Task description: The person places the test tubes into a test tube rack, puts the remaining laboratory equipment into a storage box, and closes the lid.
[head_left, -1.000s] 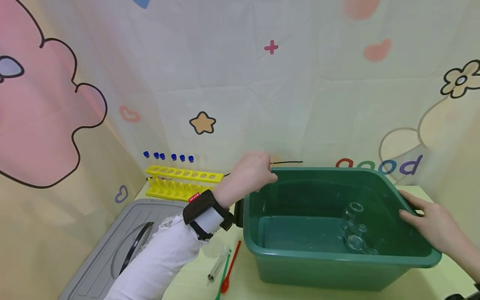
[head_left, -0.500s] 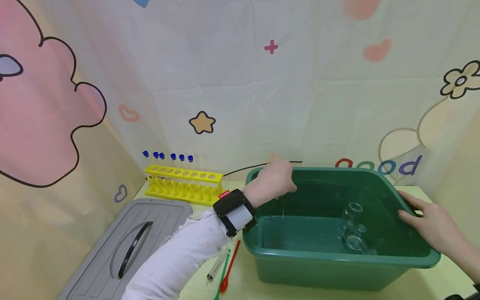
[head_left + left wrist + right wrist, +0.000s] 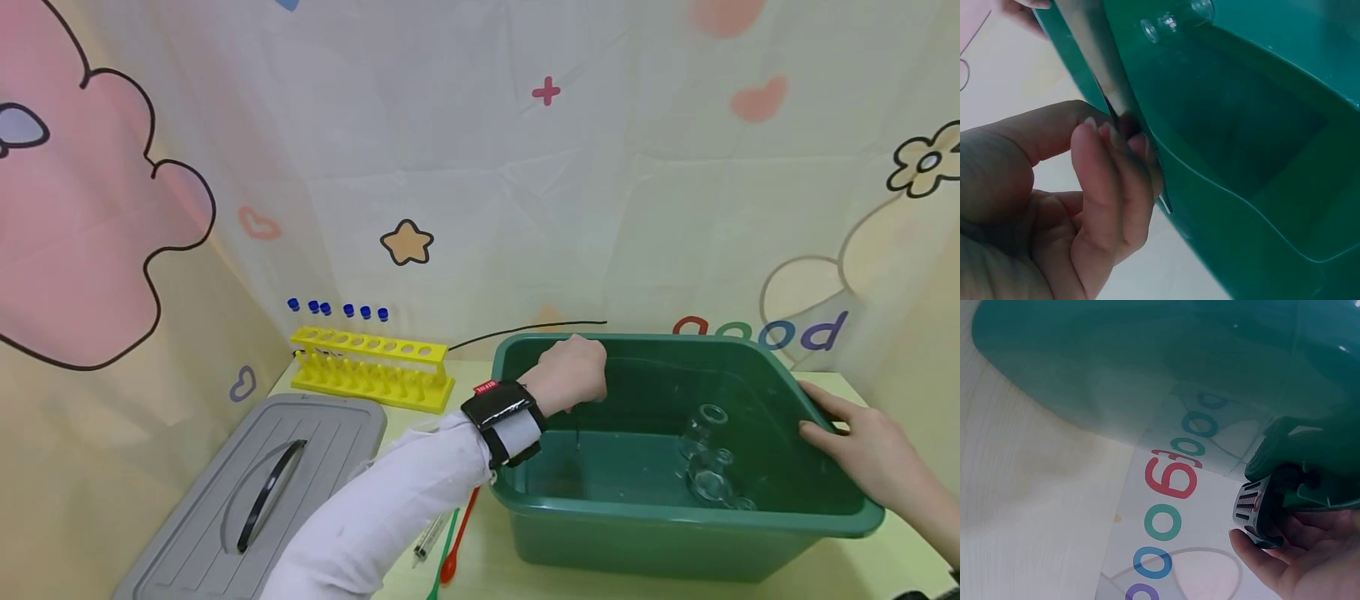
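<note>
In the head view my left hand is above the left part of a green plastic tub. It pinches metal tweezers between thumb and fingers, best seen in the left wrist view; their narrow serrated end points down along the tub wall. My right hand grips the right end of the tub by its rim. In the right wrist view its fingers are at a black and grey clip handle. Clear glass vessels lie in the right part of the tub; their exact kind is hard to tell.
Left of the tub stand a yellow test tube rack holding blue-capped tubes and a grey lid with a black handle. A syringe, a green stick and a red spoon lie before the rack.
My left hand has moved right and slightly down, from the tub's left rim to over its inside, with the tweezers. My right hand stays on the right rim.
</note>
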`<action>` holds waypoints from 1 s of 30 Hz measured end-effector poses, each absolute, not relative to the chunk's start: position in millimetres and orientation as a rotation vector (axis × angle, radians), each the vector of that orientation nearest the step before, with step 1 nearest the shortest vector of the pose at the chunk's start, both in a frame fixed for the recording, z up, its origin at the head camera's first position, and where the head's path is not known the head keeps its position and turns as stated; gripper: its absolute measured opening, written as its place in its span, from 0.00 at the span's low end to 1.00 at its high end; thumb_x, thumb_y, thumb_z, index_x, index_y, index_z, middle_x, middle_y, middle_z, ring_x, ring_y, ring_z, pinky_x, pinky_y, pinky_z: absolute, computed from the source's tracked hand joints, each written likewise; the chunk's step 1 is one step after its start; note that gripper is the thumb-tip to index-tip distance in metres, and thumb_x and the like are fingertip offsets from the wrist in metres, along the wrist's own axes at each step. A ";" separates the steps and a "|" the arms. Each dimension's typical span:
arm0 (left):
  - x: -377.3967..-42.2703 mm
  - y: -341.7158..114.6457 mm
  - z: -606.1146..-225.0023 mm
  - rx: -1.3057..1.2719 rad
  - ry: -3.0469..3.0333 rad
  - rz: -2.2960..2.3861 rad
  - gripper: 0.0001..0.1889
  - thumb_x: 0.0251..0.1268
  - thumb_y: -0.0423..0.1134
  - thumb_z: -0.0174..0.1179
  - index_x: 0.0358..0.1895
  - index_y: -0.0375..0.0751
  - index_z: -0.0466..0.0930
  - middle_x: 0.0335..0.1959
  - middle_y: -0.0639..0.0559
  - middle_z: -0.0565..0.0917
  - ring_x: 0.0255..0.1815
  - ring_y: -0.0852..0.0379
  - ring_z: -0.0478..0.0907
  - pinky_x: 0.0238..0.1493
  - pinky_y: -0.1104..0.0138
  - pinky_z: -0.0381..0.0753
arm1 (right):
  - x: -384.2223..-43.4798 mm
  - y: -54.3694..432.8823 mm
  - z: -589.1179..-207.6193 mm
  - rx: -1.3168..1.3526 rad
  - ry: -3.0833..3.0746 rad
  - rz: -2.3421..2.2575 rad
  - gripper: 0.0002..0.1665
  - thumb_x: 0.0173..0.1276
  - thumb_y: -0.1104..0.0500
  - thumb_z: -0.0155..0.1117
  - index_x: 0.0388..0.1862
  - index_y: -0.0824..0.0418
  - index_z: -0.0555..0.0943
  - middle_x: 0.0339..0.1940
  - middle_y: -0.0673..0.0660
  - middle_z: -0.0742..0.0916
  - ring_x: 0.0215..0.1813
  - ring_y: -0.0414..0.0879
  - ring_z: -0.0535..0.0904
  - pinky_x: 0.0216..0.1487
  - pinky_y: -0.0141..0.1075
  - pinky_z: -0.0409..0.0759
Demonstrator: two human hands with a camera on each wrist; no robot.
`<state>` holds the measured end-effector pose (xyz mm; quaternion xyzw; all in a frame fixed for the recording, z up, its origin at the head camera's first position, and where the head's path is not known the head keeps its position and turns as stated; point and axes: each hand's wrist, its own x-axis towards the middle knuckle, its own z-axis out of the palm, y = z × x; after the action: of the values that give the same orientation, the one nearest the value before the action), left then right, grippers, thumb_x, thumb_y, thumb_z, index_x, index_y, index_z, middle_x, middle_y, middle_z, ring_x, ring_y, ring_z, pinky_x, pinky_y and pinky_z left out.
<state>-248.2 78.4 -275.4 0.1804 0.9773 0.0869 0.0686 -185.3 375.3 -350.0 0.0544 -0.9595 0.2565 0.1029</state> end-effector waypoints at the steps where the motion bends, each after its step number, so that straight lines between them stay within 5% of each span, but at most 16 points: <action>1: -248.7 80.3 -275.9 0.534 2.944 0.246 0.14 0.58 0.34 0.55 0.15 0.43 0.68 0.08 0.52 0.69 0.06 0.60 0.71 0.09 0.72 0.66 | -185.4 375.6 -350.0 0.160 -2.832 0.755 0.32 0.67 0.60 0.54 0.62 0.78 0.58 0.48 0.84 0.68 0.39 0.72 0.74 0.27 0.48 0.75; 8: -255.4 92.4 -281.1 0.485 2.930 0.161 0.12 0.61 0.35 0.54 0.19 0.43 0.74 0.18 0.49 0.74 0.07 0.58 0.72 0.11 0.71 0.70 | -185.3 375.0 -348.8 0.150 -2.841 0.751 0.32 0.67 0.59 0.54 0.62 0.78 0.58 0.48 0.84 0.69 0.39 0.71 0.74 0.27 0.48 0.75; 15: -258.5 97.6 -291.2 0.521 2.919 0.200 0.17 0.59 0.34 0.55 0.13 0.44 0.64 0.10 0.53 0.65 0.07 0.58 0.70 0.11 0.69 0.70 | -186.4 373.5 -346.5 0.138 -2.867 0.736 0.33 0.68 0.58 0.54 0.62 0.77 0.57 0.48 0.84 0.69 0.41 0.73 0.73 0.30 0.52 0.74; 23: -263.9 110.2 -307.8 0.497 2.923 0.158 0.21 0.60 0.34 0.54 0.12 0.45 0.57 0.09 0.54 0.52 0.07 0.60 0.48 0.10 0.70 0.51 | -186.8 374.2 -348.5 0.153 -2.844 0.748 0.32 0.67 0.59 0.54 0.62 0.78 0.57 0.48 0.84 0.69 0.41 0.74 0.72 0.30 0.53 0.74; 30: -265.2 127.6 -327.8 0.470 2.884 0.128 0.23 0.62 0.35 0.51 0.10 0.45 0.54 0.06 0.54 0.50 0.07 0.59 0.43 0.11 0.69 0.48 | -184.9 376.7 -349.1 0.153 -2.827 0.739 0.32 0.66 0.60 0.55 0.62 0.78 0.58 0.47 0.84 0.69 0.40 0.73 0.73 0.28 0.49 0.74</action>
<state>-265.2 127.6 -327.8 0.1597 0.9803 0.0434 0.1082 -184.9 376.7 -349.1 0.0520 -0.9606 0.2512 0.1073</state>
